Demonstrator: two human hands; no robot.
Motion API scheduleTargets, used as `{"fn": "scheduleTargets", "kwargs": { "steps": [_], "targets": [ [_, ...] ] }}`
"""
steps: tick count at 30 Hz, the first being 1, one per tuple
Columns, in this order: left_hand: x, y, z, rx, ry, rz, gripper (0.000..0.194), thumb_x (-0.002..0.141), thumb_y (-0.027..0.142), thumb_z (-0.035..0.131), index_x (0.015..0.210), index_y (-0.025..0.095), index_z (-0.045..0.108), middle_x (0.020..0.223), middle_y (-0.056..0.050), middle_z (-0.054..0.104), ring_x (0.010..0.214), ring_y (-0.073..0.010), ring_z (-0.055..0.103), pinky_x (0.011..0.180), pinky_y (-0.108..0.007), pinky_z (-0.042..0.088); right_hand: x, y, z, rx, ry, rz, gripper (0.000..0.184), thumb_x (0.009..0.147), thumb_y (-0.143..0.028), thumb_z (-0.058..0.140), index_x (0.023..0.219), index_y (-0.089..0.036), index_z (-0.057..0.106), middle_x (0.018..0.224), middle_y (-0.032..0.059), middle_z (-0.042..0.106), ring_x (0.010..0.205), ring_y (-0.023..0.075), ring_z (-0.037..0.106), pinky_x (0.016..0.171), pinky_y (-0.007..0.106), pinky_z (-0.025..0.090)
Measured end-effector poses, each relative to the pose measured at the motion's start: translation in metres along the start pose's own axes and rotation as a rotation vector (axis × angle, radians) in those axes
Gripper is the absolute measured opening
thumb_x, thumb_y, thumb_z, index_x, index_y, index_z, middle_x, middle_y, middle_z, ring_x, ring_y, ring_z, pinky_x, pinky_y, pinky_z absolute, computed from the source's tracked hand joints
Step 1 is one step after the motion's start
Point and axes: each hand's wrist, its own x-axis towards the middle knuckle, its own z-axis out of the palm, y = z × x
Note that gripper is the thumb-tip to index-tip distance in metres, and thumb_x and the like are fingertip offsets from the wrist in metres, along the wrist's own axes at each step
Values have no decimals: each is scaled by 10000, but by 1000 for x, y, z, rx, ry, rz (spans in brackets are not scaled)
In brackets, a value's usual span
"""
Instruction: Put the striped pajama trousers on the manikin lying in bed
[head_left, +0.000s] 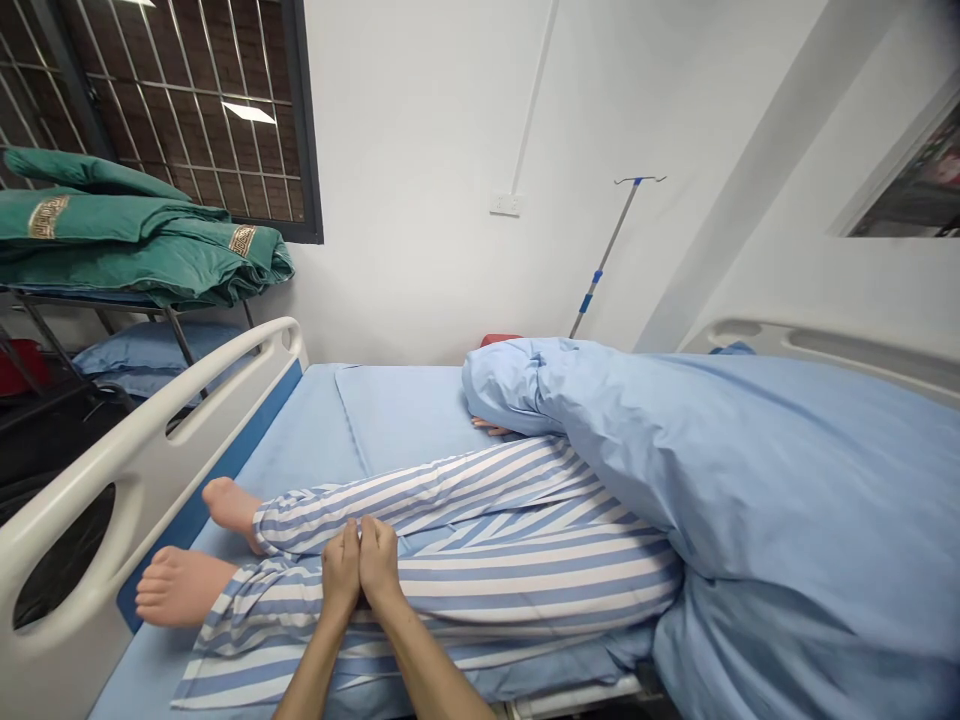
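The left hand (341,570) and right hand (380,562) are pressing together as curled fists over the near leg of the striped trousers (525,580), though whether they are pinching cloth cannot be told. The trousers are lying along the bed (412,410), probably handling as soft, light cloth over something heavier, the loose cuff (214,670) offering the easiest hold. A blue quilt (750,470) is covering the trousers' upper end, and a drip stand (611,245) is rising beyond them.
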Motion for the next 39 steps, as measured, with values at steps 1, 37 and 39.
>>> {"fn": "scheduleTargets", "kwargs": {
  "steps": [1,37,39],
  "targets": [
    [0,1,0,2,-19,6,440,810,484,321,536,195,508,565,-49,601,593,-183,545,585,-282,403,1,-7,-2,14,-22,-13,371,845,-337,359,505,-193,327,467,-42,366,480,95,331,460,222,257],
    [-2,6,23,-273,-63,-94,466,790,522,381,444,220,298,414,37,351,445,-106,342,480,-247,326,4,14,-14,0,186,49,409,885,-377,316,530,-198,411,513,11,508,504,140,456,511,249,325],
    [-2,8,23,-231,-72,-77,469,794,530,364,445,221,317,414,27,380,449,-116,364,480,-254,330,6,11,-18,-38,158,34,419,885,-379,311,519,-199,403,498,6,496,490,136,442,500,248,315]
  ]
}}
